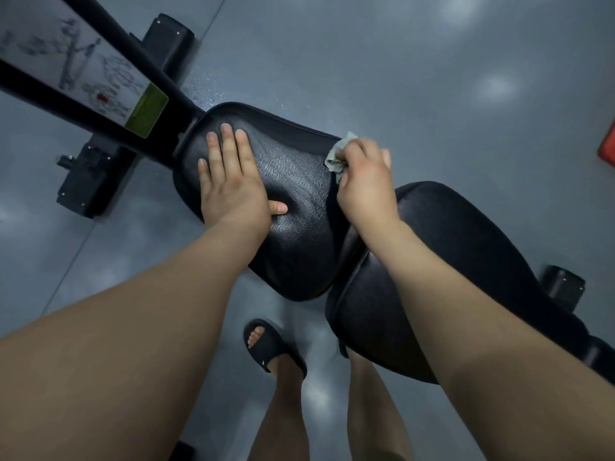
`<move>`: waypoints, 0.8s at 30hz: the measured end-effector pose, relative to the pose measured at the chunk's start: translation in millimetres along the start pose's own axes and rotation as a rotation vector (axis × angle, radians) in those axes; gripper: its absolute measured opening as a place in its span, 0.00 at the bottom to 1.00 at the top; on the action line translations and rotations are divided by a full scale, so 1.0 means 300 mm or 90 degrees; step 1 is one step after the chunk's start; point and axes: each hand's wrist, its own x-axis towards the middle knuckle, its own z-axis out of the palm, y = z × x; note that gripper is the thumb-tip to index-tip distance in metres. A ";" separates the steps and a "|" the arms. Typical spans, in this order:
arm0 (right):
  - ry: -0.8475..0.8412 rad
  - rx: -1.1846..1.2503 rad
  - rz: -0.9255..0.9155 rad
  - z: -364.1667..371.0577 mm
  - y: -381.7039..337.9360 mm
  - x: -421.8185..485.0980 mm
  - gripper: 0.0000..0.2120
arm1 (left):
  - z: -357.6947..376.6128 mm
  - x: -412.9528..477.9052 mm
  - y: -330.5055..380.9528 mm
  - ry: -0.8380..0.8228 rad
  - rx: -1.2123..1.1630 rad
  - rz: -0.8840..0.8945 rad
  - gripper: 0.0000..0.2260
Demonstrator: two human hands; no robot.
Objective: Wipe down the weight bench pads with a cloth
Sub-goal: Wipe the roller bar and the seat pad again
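The diagram placard (83,71) on the black frame (133,54) is too blurred to read.

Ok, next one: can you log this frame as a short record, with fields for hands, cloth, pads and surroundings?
left hand: flat, fingers straight, pressing on the smaller pad
right hand: grips the cloth at that pad's far edge
cloth: pale, crumpled
larger pad: beside the smaller pad, cloth not on it
surroundings: black frame with a placard, grey floor, black sandal
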 end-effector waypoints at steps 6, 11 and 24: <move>-0.135 0.017 -0.193 0.008 -0.031 -0.299 0.12 | 0.000 -0.007 -0.013 0.010 -0.013 0.013 0.61; -0.125 -0.036 -0.199 -0.044 0.064 -0.244 0.12 | -0.007 -0.010 -0.029 0.003 -0.041 0.024 0.60; -0.081 -0.003 -0.101 0.039 -0.042 -0.474 0.09 | 0.086 -0.206 -0.118 0.199 -0.234 0.028 0.29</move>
